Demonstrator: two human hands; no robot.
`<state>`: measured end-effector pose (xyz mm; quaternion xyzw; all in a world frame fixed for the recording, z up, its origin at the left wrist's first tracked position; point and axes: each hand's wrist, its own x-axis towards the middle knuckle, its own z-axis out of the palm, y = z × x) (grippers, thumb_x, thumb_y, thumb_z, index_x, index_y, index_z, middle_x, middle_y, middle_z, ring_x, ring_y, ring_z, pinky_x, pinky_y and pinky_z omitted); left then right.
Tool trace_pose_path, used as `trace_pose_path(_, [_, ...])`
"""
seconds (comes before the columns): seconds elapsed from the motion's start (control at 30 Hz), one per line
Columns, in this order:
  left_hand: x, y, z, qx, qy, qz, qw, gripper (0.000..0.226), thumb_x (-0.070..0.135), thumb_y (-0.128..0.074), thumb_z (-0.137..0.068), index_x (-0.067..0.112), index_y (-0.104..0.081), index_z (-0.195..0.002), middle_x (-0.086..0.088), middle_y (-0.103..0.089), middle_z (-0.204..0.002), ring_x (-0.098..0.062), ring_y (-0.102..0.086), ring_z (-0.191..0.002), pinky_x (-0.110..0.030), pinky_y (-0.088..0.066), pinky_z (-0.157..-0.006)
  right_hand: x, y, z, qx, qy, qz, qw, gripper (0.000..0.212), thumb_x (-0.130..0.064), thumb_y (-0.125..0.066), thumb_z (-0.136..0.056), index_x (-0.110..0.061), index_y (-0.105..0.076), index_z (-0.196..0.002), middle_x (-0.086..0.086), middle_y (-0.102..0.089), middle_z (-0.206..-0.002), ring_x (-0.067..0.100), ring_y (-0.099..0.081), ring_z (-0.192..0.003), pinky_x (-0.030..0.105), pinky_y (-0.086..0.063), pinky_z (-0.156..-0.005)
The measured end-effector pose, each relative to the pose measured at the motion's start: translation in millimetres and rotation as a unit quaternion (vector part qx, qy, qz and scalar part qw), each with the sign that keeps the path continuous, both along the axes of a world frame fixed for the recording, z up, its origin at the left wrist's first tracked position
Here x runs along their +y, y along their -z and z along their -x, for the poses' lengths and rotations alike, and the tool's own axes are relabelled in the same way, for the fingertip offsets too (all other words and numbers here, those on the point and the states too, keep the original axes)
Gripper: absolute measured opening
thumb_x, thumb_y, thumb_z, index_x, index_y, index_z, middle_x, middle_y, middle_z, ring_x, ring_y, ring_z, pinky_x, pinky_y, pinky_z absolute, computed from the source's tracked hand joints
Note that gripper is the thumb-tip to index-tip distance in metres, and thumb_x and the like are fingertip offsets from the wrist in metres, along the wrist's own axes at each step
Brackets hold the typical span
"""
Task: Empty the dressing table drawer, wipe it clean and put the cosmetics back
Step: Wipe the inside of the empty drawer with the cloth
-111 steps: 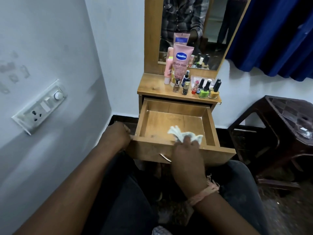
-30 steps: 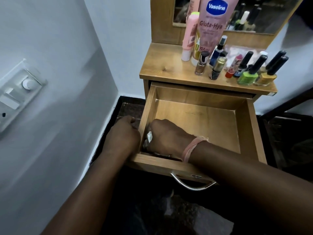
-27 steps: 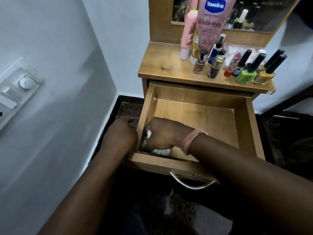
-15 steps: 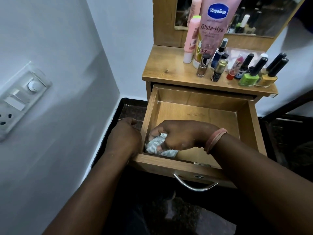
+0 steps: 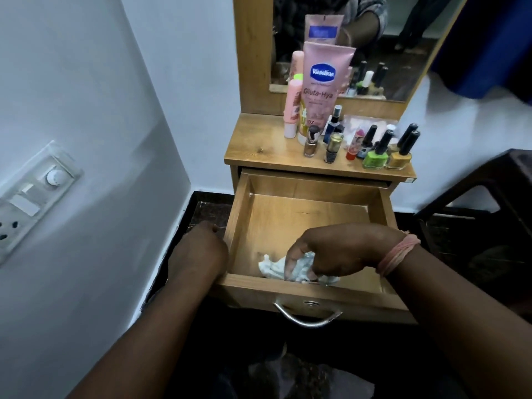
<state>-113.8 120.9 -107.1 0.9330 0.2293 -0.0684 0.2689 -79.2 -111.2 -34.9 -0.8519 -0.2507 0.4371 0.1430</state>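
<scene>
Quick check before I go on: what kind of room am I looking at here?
Most likely a bedroom corner at home: a small wooden dressing table with a mirror, nail polish bottles and a lotion tube on top, blue curtain alongside.

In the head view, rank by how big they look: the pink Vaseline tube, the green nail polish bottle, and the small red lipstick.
1. Vaseline tube, clearly largest.
2. Green nail polish bottle.
3. Red lipstick, smallest.
All stand at similar distance, so the order seems safe.
</scene>
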Motion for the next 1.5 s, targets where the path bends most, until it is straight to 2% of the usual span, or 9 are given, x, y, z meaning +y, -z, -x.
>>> trace_pose_path(0.3, [3, 3, -3, 0.008, 0.013, -0.034, 0.999, 0.036, 0.016, -0.053, -0.090, 0.019, -0.069, -0.122, -0.013, -0.066, -0.127, -0.038, -0.062, -0.113, -0.045, -0.052, -0.091, -64, -16, 18, -0.072, 0.017, 0.195, 0.978, 0.041, -0.002, -0.056, -0.094, -0.027, -0.071, -0.123, -0.008, -0.062, -0.105, 0.008, -0.057, -0.081, 0.021, -0.046, -0.062])
trace_pose_path(0.43, [5, 6, -6, 0.004, 0.006, -0.036, 0.999, 0.031, 0.017, -0.054, -0.088, 0.020, -0.071, -0.114, -0.010, -0.069, -0.114, -0.035, -0.064, -0.100, -0.049, -0.055, -0.089, -59, -12, 25, -0.104, -0.032, 0.240, 0.965, 0.034, -0.006, -0.055, -0.100, -0.008, -0.065, -0.132, 0.010, -0.066, -0.124, 0.007, -0.052, -0.066, 0.012, -0.045, -0.052])
trace_pose_path(0.57, [6, 7, -6, 0.004, -0.002, -0.038, 0.999, 0.024, 0.014, -0.056, -0.087, 0.015, -0.072, -0.105, -0.009, -0.067, -0.095, -0.034, -0.064, -0.090, -0.049, -0.058, -0.084, -45, -12, 32, -0.076, -0.064, 0.274, 0.956, 0.031, -0.013, -0.053, -0.102, -0.001, -0.064, -0.128, 0.015, -0.065, -0.129, 0.028, -0.065, -0.105, 0.038, -0.053, -0.094])
trace_pose_path(0.73, [3, 6, -7, 0.011, -0.006, -0.039, 0.999, 0.020, 0.011, -0.055, -0.088, 0.013, -0.070, -0.101, -0.008, -0.063, -0.089, -0.032, -0.063, -0.086, -0.046, -0.057, -0.081, -73, -26, 30, -0.052, 0.143, 0.044, 0.987, 0.031, -0.005, -0.058, -0.089, -0.015, -0.071, -0.115, 0.009, -0.070, -0.108, 0.025, -0.064, -0.100, 0.031, -0.047, -0.078])
trace_pose_path(0.83, [4, 7, -8, 0.008, -0.008, -0.036, 0.999, 0.021, 0.010, -0.055, -0.087, 0.012, -0.070, -0.103, -0.006, -0.062, -0.088, -0.032, -0.062, -0.088, -0.046, -0.057, -0.081, -87, -18, 57, 0.005, 0.354, -0.211, 0.911, 0.023, -0.001, -0.063, -0.091, -0.013, -0.072, -0.108, 0.011, -0.074, -0.101, 0.020, -0.066, -0.090, 0.034, -0.050, -0.082])
trace_pose_path(0.93, [4, 6, -8, 0.005, -0.006, -0.031, 1.000, 0.019, 0.009, -0.055, -0.087, 0.012, -0.069, -0.099, -0.007, -0.062, -0.088, -0.032, -0.062, -0.088, -0.045, -0.056, -0.080, -88, -3, 90, -0.018, 0.416, -0.309, 0.855, 0.022, -0.003, -0.062, -0.096, -0.019, -0.071, -0.108, -0.001, -0.075, -0.093, 0.010, -0.068, -0.083, 0.026, -0.052, -0.077])
trace_pose_path(1.07, [1, 1, -9, 0.005, -0.022, -0.014, 1.000, 0.007, 0.008, -0.056, -0.089, 0.012, -0.060, -0.085, -0.009, -0.059, -0.083, -0.032, -0.060, -0.085, -0.041, -0.052, -0.075, -85, 6, 109, -0.126, 0.429, -0.343, 0.826, 0.022, -0.005, -0.062, -0.097, -0.022, -0.068, -0.110, -0.011, -0.073, -0.091, 0.001, -0.067, -0.081, 0.018, -0.051, -0.074])
trace_pose_path(1.2, [3, 4, -6, -0.027, -0.008, 0.000, 1.000, 0.022, 0.008, -0.052, -0.088, 0.013, -0.071, -0.096, -0.007, -0.064, -0.091, -0.029, -0.058, -0.085, -0.039, -0.051, -0.075, -82, 10, 107, -0.214, 0.448, -0.300, 0.814, 0.018, -0.009, -0.063, -0.096, -0.026, -0.066, -0.101, -0.008, -0.074, -0.091, 0.006, -0.068, -0.083, 0.032, -0.055, -0.081])
trace_pose_path(1.5, [-3, -2, 3, -0.062, 0.011, -0.036, 0.997, 0.034, 0.014, -0.048, -0.093, 0.020, -0.069, -0.119, -0.011, -0.069, -0.120, -0.035, -0.064, -0.106, -0.039, -0.049, -0.080, -57, 30, 103, -0.221, 0.419, -0.232, 0.850, 0.015, -0.030, -0.061, -0.094, -0.035, -0.061, -0.108, -0.010, -0.069, -0.107, 0.006, -0.065, -0.094, 0.032, -0.052, -0.088])
